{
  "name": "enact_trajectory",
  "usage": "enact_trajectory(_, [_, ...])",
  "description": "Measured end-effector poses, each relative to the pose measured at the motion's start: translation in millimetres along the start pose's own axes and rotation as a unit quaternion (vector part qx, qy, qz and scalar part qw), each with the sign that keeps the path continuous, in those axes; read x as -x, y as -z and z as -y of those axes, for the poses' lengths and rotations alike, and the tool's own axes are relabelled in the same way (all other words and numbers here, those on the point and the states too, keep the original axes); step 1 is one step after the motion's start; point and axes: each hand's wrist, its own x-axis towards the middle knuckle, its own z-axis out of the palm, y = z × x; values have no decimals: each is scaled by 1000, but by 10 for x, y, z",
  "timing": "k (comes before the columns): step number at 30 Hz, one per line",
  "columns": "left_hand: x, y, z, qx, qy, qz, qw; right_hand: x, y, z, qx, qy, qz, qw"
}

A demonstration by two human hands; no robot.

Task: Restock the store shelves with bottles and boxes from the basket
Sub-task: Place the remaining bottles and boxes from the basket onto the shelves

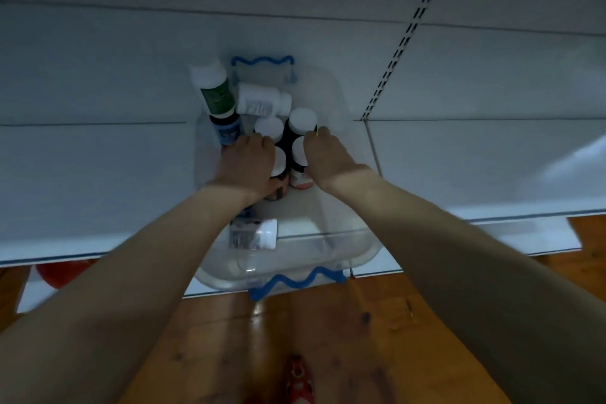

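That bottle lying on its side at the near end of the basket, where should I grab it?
Grip the lying bottle across its labelled body, from straight above. It lies flat with its white cap pointing right, so the round sides are exposed, and the clear basket wall likely blocks coming in from the front.

Left hand, right hand, bare forearms, red shoe

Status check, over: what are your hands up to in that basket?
Left grip curled on brown-label bottle. Right grip curled on orange-label bottle. Both inside clear basket, neighbouring bottles packed tight around.
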Motion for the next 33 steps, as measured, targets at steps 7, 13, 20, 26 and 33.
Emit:
enact_trajectory(7, [-118,-222,114,25,-3,14,1000,-228,-111,-47,-8,14,10,1000])
enact_trajectory(13, [-77,-189,99,16,-20,-2,1000,-241,-166,-108,-2,36,10,999])
enact_trajectory(20, [312,-1,-33,60,-48,-48,996,-126,-81,-55,1,7,28,1000])
enact_trajectory(26, [788,240,-81,136,-65,-99,984,121,146,32,-28,15,-9,999])
enact_trajectory(33, [1441,674,-212,190,-26,-180,965,639,461,144,-70,19,-62,995])
